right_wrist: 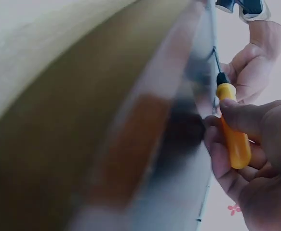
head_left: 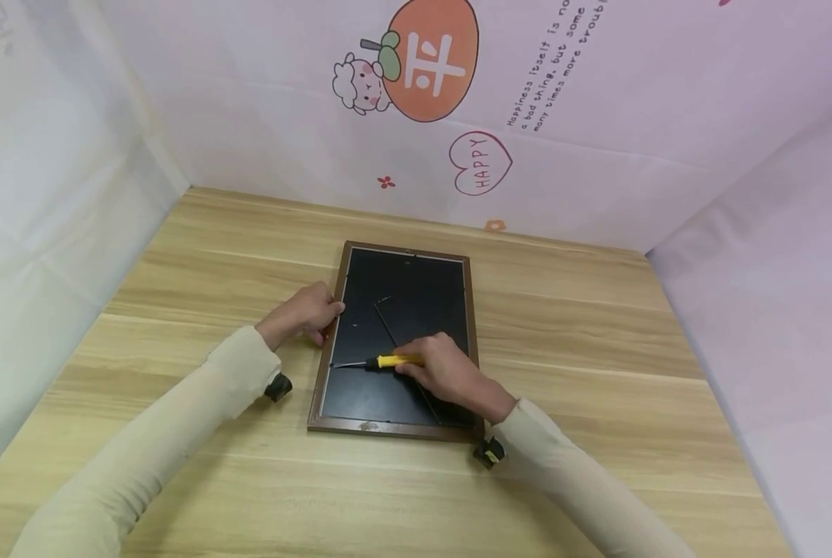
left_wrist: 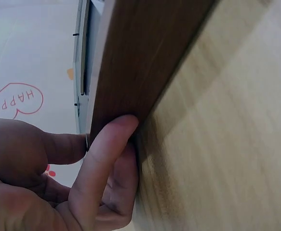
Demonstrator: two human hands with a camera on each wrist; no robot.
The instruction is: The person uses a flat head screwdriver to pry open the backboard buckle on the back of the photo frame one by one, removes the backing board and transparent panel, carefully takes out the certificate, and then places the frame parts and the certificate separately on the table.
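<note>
A picture frame [head_left: 395,425] with brown edges lies face down on the wooden table, its black backing board [head_left: 422,279] and a slanted support leg facing up. My left hand [head_left: 311,308] grips the frame's left edge, thumb on top and fingers against the side, as the left wrist view also shows. In my right hand [head_left: 447,372] is a screwdriver [right_wrist: 235,139] with a yellow handle and black collar, held between thumb and fingers. The screwdriver's thin shaft points left, and its tip meets a small dark tab at the board's left border. Several such tabs line the backing's border.
The wooden table [head_left: 583,333] extends around the frame on all sides. White printed cloth [head_left: 269,101] forms the back wall, with plain cloth at left and right. Black wrist cameras [head_left: 278,387] sit at both cuffs.
</note>
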